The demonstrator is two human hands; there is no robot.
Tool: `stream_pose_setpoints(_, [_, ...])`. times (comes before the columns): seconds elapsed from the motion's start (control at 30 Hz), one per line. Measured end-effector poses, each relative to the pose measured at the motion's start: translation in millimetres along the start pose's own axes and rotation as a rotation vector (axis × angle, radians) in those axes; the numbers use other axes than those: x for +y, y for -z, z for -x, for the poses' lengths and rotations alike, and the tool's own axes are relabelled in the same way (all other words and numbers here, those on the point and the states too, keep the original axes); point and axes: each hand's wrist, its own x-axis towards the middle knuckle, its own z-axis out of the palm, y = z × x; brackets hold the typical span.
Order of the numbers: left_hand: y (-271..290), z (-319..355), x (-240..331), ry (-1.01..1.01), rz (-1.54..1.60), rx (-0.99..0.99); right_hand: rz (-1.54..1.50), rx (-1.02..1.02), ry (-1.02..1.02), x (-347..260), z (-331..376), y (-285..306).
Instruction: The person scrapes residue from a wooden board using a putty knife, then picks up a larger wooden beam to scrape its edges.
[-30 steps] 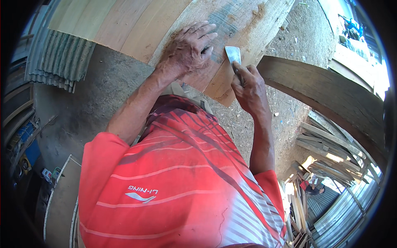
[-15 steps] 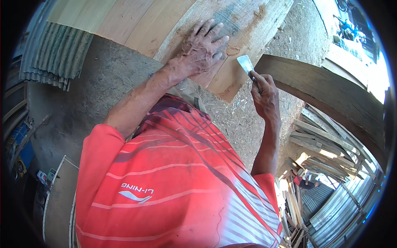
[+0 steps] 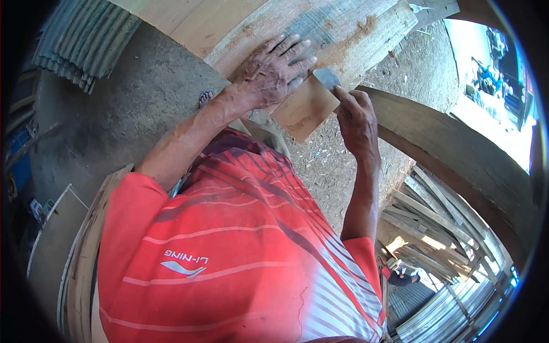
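Observation:
A panel of wooden boards lies in front of me, with brown dust and smears over its surface and a bluish-grey patch near the far part. My left hand rests flat on the panel near its edge, fingers spread, holding nothing. Gripped by the handle in my right hand is a putty knife. Its flat metal blade lies against the wood, just right of my left fingertips. Most of the handle is hidden inside my fingers.
A thick wooden beam runs along the right. Corrugated sheets are stacked at the far left. Loose timber is piled at the lower right, near another person. Boards stand at the lower left.
My right hand has brought the putty knife leftward and slightly away from me, from beside the panel's edge onto the wood. The left hand stays flat on the panel. The view has shifted.

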Motion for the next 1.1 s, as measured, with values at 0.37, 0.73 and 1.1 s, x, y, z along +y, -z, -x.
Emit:
stream_pose_setpoints(0.37, [7,0,13,0.068,-0.077,0.007,-0.056,-0.03,0.222,24,-4,-13])
stream_pose_setpoints(0.73, [4,0,16,0.071,-0.086,0.04,-0.075,-0.056,0.132,15,-15,3])
stream_pose_setpoints(1.1, [-8,7,5,0.133,0.164,0.333,-0.036,-0.19,-0.031,-56,-28,-5])
